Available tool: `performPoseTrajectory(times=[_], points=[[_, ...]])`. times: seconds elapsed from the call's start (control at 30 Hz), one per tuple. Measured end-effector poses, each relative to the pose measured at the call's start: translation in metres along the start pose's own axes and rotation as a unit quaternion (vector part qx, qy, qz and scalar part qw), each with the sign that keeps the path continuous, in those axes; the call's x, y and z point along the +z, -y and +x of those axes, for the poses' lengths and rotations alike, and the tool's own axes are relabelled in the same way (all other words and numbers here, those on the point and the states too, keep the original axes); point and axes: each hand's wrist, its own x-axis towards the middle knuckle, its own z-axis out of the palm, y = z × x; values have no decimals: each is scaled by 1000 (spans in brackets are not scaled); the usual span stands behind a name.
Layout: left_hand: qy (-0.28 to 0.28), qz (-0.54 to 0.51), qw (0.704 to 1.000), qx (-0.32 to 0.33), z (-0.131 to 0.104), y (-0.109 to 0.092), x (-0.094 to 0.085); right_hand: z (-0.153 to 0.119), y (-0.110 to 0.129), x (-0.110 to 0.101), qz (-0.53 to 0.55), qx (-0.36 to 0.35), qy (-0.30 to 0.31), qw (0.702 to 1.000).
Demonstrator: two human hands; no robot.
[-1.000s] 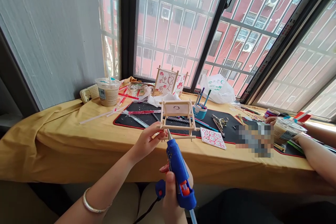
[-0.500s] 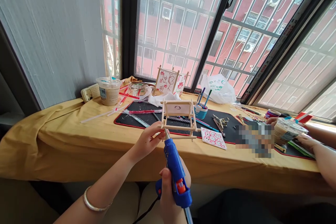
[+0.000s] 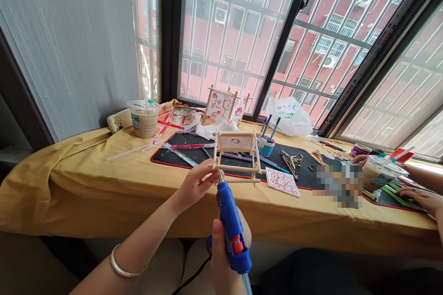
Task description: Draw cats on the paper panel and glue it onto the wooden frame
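My left hand (image 3: 196,183) pinches the lower left corner of a small frame of wooden sticks (image 3: 238,169), held up just in front of the table's edge. A white panel with a dark curved mark (image 3: 236,142) fills the frame's upper part. In my right hand (image 3: 221,258) is a blue hot glue gun (image 3: 230,226), my fingers closed around its handle. The gun's metal nozzle (image 3: 220,175) points up at the frame's lower left corner, close to my left fingertips; whether it touches the wood I cannot tell. A clear glue stick (image 3: 247,283) protrudes from the gun's back.
A red-patterned white square (image 3: 282,182) lies right of the frame on a black mat (image 3: 302,153). Behind stand a painted panel lantern (image 3: 221,105) and a blue pen cup (image 3: 266,147). Drink cups (image 3: 144,120) stand left and right. Another person's hand (image 3: 420,197) rests at far right.
My hands, the glue gun and the stick frame stay almost still. At far right, the other person's nearer hand has shifted slightly to the right over the green strips.
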Motion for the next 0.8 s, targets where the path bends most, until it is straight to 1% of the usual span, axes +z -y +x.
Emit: performPoseTrajectory(times=[0.07,0.17,0.27,0.37,0.6,0.73,0.8], points=[[-1,0,1000,-1,0,0,0,0,2,1,-16,-2,-10,1000],[-1,-3,1000,-7,0,0,0,0,2,2,-27,1,-2,1000],[1,-9,1000,-9,1,-2,0,-2,0,1,-19,6,7,1000],[0,-7,1000,-11,1,-2,0,-3,-4,-1,-13,7,4,1000],[5,10,1000,-17,1,-2,-1,-5,-12,-5,-52,-30,2,998],[3,11,1000,-19,1,-5,0,-3,-7,-2,-65,-18,-22,997],[2,6,1000,-14,2,-6,0,-1,-2,-1,-47,-7,-19,999]])
